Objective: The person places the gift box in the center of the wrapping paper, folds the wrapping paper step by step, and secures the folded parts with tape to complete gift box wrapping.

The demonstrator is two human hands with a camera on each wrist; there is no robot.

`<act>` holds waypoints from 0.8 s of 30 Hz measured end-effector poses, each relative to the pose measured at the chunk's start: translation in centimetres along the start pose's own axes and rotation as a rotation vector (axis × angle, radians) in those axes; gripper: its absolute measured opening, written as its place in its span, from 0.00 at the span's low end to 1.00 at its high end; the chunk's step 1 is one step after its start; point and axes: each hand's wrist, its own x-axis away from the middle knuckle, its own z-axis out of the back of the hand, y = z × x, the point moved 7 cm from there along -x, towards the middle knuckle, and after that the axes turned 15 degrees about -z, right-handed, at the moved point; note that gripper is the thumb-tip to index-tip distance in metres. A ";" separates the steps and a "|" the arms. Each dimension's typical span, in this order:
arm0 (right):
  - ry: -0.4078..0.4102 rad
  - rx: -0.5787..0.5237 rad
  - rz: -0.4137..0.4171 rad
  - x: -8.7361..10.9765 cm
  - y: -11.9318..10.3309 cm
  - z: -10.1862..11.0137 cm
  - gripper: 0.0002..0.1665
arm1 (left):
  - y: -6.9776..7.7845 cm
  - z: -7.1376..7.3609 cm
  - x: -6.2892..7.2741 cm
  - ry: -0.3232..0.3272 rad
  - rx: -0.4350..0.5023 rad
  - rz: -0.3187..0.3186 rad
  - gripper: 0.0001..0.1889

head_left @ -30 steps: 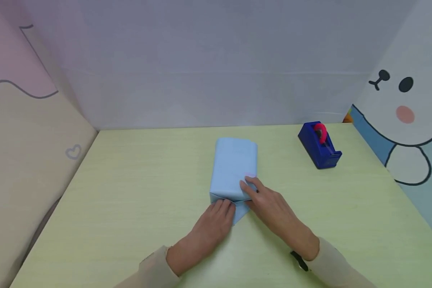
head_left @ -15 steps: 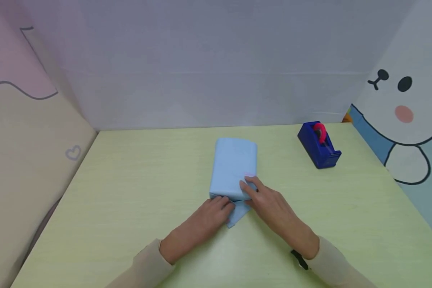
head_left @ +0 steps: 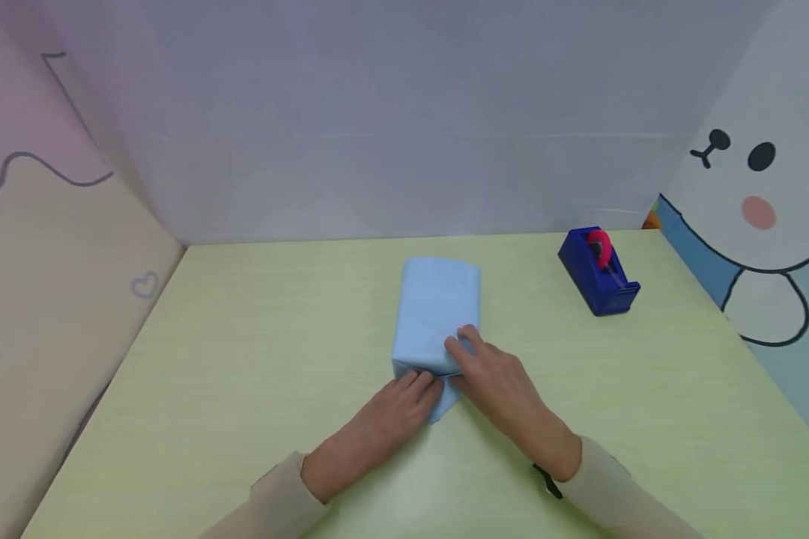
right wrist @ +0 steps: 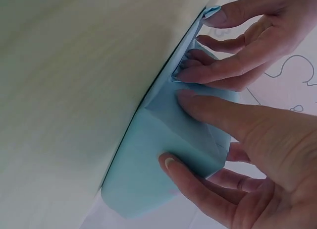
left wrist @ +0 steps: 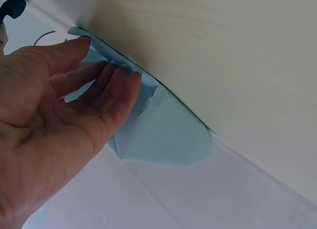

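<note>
Presently | pale-blue, paper-wrapped boxy parcel (head_left: 434, 311) just in from the middle of the table's (head_left: 276, 322) far edge | right hand (head_left: 502, 393) grips its near end; left hand (head_left: 391, 413) pinches pointed paper flap (head_left: 446, 399) | likely end-folding; next calls for pressing it flat.

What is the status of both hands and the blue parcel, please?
Left hand touching paper flap; right hand gripping blue parcel. Flap sticking out at near end. Tape dispenser off right, clear.

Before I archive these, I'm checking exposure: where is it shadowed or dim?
Head view: fairly even light, a faint shadow below the left hand. Left wrist view: dimmer, a brownish shadow on the table beside the blue package. Right wrist view: also dim overall.
</note>
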 end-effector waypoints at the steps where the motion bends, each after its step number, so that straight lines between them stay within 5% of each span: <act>1: -0.002 0.012 -0.003 0.0 0.0 0.0 0.32 | 0.1 0.0 0.0 0.004 0.004 -0.008 0.15; 24: -0.009 0.060 0.012 -0.4 -0.2 0.0 0.34 | 0.1 0.3 -0.2 -0.043 0.026 -0.015 0.12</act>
